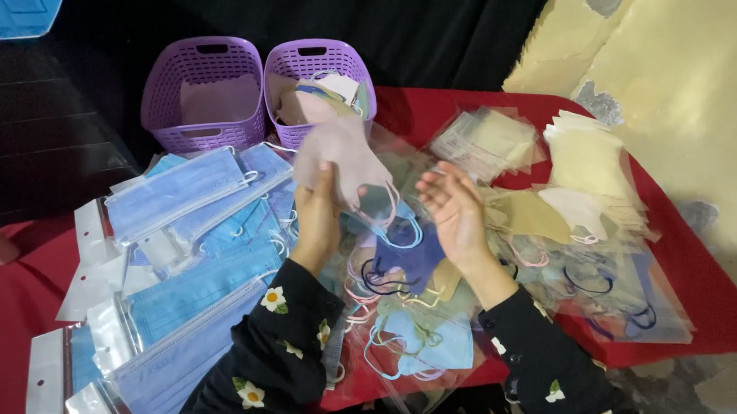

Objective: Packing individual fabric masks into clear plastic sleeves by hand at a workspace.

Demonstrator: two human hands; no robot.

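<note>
My left hand [317, 218] holds up a pale pink folded face mask [341, 162] above the red table [709, 298], just in front of the right purple basket [315, 67]. The mask's ear loops dangle below it. My right hand [452, 207] hovers beside it, palm turned inward, fingers apart, holding nothing. Under both hands lies a heap of loose coloured masks [408, 314], blue, navy, pink and beige, some in clear wrappers.
A left purple basket [203, 90] holds a pink mask. Packs of blue flat masks [187, 275] in clear bags cover the table's left side. Beige and cream masks in wrappers [577, 171] are stacked at the right. A yellow wall stands behind.
</note>
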